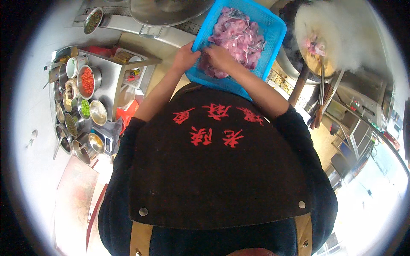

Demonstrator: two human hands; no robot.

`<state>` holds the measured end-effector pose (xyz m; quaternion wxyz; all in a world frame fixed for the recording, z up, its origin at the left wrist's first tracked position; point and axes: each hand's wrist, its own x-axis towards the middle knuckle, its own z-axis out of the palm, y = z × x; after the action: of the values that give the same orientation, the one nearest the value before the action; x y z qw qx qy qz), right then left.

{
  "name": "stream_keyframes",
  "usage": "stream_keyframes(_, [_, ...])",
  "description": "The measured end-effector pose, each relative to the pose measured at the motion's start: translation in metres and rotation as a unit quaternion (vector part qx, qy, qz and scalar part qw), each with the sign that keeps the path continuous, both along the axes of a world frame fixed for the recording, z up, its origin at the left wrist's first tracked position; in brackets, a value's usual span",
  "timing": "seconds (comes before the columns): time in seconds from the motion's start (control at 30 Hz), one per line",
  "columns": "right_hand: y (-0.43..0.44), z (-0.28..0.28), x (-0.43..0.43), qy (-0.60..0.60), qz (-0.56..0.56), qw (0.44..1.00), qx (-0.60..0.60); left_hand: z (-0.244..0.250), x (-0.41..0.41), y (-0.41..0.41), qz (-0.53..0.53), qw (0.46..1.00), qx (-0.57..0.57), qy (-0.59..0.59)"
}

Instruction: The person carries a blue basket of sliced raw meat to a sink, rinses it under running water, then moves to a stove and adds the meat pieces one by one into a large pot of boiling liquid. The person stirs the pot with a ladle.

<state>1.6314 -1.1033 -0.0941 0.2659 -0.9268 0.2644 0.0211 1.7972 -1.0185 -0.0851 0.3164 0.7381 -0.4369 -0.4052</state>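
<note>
A blue plastic basket (274, 35) holding raw fish pieces (235, 38) is in front of me at the top centre. My left hand (186, 57) grips its left rim, thumb towards the inside. Inside the basket my right hand (217, 57) is at the fish near the left wall, its fingertips partly hidden, so whether it holds a piece cannot be told. To the right, a steaming wok (333, 60) contains yellowish broth with some fish pieces in it, and a long-handled ladle (322, 73) rests in it.
On the left, a steel counter (109, 73) stands beside several bowls, among them a bowl of chopped red peppers (87, 81) and one of chopped greens (85, 108). A large wok (169, 14) is at the top. A bamboo brush (327, 92) lies near the ladle's handle.
</note>
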Motion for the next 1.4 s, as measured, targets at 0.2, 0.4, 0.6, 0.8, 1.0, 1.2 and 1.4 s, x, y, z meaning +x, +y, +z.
stream_keyframes(0.2, [-0.014,0.025,-0.047,-0.25,-0.24,0.723,0.598,-0.007,0.002,0.003,-0.007,1.0,-0.008,0.005])
stream_keyframes(0.4, [-0.133,0.053,-0.17,-0.322,-0.349,0.879,0.038,-0.014,0.001,0.003,0.001,0.999,-0.03,0.039])
stream_keyframes(0.6, [-0.224,0.066,-0.265,-0.047,-0.559,0.827,-0.04,-0.024,0.006,0.002,0.004,1.0,-0.019,0.018])
stream_keyframes(0.8, [-0.149,0.066,-0.167,-0.236,-0.316,0.918,0.038,-0.018,0.005,0.005,0.007,1.0,0.0,0.015])
stream_keyframes(1.0, [0.002,0.001,-0.033,0.069,-0.021,0.99,-0.12,-0.004,0.001,0.002,-0.001,1.0,-0.008,-0.005])
stream_keyframes(1.2, [0.021,-0.004,-0.05,-0.008,0.105,0.991,-0.079,-0.004,0.0,0.002,0.01,1.0,-0.001,-0.014])
stream_keyframes(1.4, [0.037,-0.006,-0.077,0.013,0.018,0.998,-0.053,0.0,0.0,0.002,0.003,1.0,-0.012,0.004])
